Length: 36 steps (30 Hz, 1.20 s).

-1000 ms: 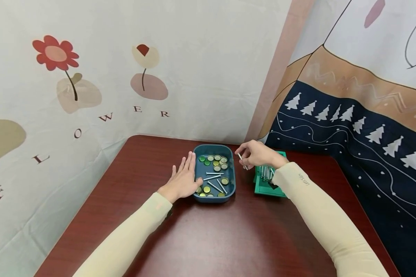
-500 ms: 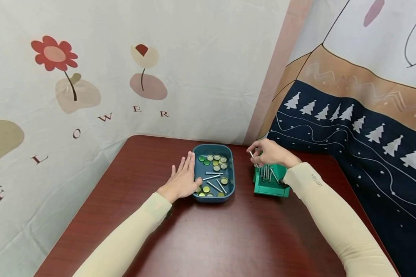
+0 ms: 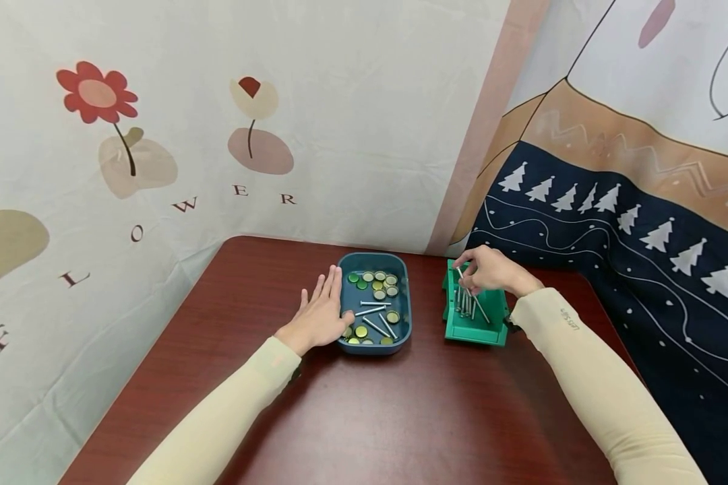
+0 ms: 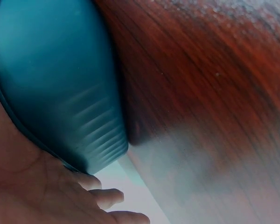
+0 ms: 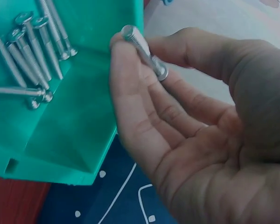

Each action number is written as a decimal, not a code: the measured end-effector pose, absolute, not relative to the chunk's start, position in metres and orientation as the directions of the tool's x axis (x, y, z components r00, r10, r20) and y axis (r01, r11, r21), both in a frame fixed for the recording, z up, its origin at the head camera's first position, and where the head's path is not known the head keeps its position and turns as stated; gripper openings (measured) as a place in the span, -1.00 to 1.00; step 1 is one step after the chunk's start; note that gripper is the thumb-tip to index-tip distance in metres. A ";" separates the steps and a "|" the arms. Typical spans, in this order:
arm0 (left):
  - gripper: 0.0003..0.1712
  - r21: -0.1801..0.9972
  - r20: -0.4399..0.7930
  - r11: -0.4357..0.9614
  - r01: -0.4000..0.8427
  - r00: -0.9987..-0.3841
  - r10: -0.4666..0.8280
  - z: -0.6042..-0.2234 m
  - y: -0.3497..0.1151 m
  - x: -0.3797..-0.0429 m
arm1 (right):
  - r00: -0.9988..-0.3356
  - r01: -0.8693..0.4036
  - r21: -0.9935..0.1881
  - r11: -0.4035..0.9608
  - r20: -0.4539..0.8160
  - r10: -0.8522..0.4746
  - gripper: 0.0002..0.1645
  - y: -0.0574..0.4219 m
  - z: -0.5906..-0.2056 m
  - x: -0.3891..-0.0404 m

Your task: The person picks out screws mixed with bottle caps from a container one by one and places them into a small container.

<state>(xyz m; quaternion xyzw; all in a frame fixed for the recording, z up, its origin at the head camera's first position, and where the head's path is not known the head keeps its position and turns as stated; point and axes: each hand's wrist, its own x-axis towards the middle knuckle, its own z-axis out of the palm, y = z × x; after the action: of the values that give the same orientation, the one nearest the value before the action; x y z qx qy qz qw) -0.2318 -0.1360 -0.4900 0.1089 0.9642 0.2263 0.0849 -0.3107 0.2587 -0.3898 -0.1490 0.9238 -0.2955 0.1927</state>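
My right hand is over the green bin, pinching a silver bolt between thumb and fingers. Several similar bolts lie in the bin, most of them side by side. To the left stands a blue tray, an oblong box with rounded corners. Silver bolts and several bottle caps, green, yellow and pale, lie inside it. My left hand rests along the tray's left rim, fingers straight, with the thumb over the edge. In the left wrist view the palm lies against the tray's ribbed wall.
Both containers stand at the far side of a dark red wooden table, with a gap between them. Behind the table hangs a pale cloth with flowers; a navy cloth with white trees hangs at the right.
My right hand has moved rightward from the gap beside the tray to above the green bin, still holding the bolt. My left hand and the tray have stayed in place.
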 end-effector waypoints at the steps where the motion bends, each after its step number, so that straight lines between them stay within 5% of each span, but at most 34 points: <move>1: 0.23 0.455 -0.114 0.874 0.172 -0.962 0.249 -0.490 -0.136 -0.232 | -0.885 -0.153 -0.596 0.788 -0.273 -0.378 -0.45 0.259 -0.390 -0.311; 17: 0.22 0.454 -0.110 0.874 0.174 -0.962 0.249 -0.490 -0.136 -0.231 | -0.911 -0.105 -0.533 0.839 -0.286 -0.296 -0.45 0.252 -0.404 -0.308; 36: 0.23 0.447 -0.113 0.878 0.168 -0.964 0.242 -0.488 -0.136 -0.230 | -0.935 -0.305 -0.449 0.840 -0.025 -0.353 -0.52 0.252 -0.414 -0.296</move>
<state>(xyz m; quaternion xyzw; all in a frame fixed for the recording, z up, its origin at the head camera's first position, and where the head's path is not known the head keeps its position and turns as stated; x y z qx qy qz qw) -0.2296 -0.1359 -0.4884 0.1063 0.9656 0.2224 0.0830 -0.2960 0.2515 -0.4140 -0.1720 0.9576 -0.2251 0.0535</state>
